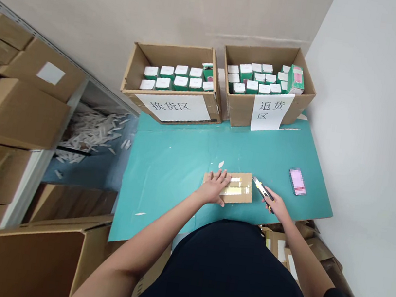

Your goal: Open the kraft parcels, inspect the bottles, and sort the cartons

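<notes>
A small brown cardboard box (242, 194) with tape and pale label strips lies flat on the green table (166, 163), close to my body. Spread across the box's left part, my left hand (214, 186) presses on its top with the fingers apart. My right hand (276, 204) is closed around the handle of a box cutter (263, 190), black and yellow with a metal blade end. The cutter's tip points up and left, near the box's upper right corner; whether it touches the cardboard I cannot tell.
Two open cartons with paper signs, a left carton (131, 72) and a right carton (239, 115), hold several green-and-white boxes at the table's back. A blurred pink object (297, 182) lies on the right. Shelved cartons (22, 109) stand left; a large open carton (90, 256) is lower left.
</notes>
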A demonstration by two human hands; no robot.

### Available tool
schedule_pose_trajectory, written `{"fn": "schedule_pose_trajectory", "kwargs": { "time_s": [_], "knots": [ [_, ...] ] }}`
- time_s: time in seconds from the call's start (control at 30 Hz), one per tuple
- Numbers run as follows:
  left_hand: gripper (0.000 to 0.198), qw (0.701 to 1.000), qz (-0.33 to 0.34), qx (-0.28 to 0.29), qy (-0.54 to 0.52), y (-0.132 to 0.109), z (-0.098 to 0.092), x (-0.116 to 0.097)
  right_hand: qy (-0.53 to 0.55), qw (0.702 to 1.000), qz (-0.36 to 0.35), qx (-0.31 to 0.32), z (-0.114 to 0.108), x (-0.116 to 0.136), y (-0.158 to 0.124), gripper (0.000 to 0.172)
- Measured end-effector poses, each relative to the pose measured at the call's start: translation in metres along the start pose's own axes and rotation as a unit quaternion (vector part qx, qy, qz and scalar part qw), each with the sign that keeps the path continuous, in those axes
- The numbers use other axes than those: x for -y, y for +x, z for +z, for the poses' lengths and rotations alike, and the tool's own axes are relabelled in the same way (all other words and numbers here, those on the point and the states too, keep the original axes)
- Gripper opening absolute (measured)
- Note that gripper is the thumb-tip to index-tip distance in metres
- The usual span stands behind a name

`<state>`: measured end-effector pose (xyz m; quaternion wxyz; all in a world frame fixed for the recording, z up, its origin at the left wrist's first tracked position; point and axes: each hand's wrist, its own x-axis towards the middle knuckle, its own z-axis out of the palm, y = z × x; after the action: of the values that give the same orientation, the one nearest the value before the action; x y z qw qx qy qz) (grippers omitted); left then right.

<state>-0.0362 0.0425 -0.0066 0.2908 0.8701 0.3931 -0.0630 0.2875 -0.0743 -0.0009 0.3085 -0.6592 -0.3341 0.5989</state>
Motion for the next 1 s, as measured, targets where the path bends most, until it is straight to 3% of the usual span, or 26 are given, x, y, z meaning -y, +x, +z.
{"fn": "schedule_pose_trajectory", "kwargs": {
  "time_s": [0.33, 1.0],
  "knots": [
    [0.113, 1.000, 0.002, -0.014, 0.002, -0.007, -0.006, -0.007, -0.024, 0.999, 0.031, 0.016, -0.001, 0.004, -0.013, 0.075],
    [0.108, 1.000, -0.003, -0.014, 0.006, -0.011, -0.003, -0.006, -0.086, 0.992, 0.076, 0.057, -0.006, 0.017, -0.042, 0.073]
  ]
}}
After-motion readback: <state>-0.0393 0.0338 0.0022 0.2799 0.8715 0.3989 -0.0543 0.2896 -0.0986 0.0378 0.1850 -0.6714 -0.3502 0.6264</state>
